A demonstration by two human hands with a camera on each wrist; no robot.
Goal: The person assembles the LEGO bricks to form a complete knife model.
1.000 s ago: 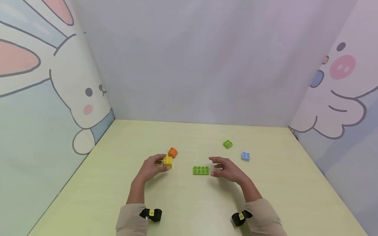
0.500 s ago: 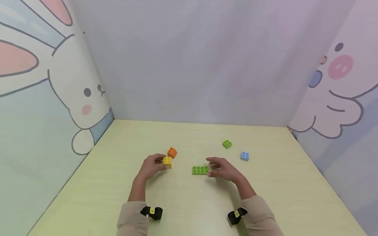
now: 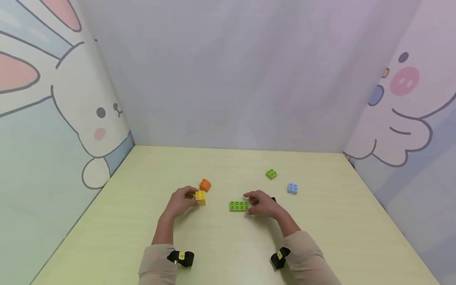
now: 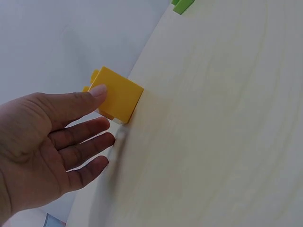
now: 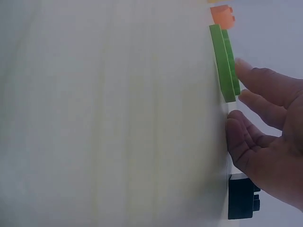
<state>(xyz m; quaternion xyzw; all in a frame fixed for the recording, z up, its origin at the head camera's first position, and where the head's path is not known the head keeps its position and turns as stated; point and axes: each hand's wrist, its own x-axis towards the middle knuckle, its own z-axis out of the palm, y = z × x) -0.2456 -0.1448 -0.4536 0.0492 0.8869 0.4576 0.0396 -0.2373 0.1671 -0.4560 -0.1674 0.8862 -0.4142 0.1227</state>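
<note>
My left hand (image 3: pixel 180 202) pinches a square yellow toy brick (image 3: pixel 200 198) between thumb and forefinger. In the left wrist view the thumb lies along one face of it, and the other fingers are loosely bent. Right of it, a long green brick (image 3: pixel 238 206) lies flat on the table, studs up. My right hand (image 3: pixel 263 204) hovers at this brick's right end, thumb and forefinger spread around it; whether they touch it is unclear. Behind the right hand stands a black brick (image 5: pixel 241 196), mostly hidden in the head view. An orange brick (image 3: pixel 204 185) lies just behind the yellow one.
Farther back on the right are a small green brick (image 3: pixel 271 174) and a light blue brick (image 3: pixel 292 189). The pale table (image 3: pixel 228 253) is bounded by a grey back wall (image 3: pixel 228 79) and by side panels with cartoon animals.
My right hand has moved left to the long green brick's right end, and a corner of the black brick now shows behind it. The left hand keeps holding the yellow brick in place.
</note>
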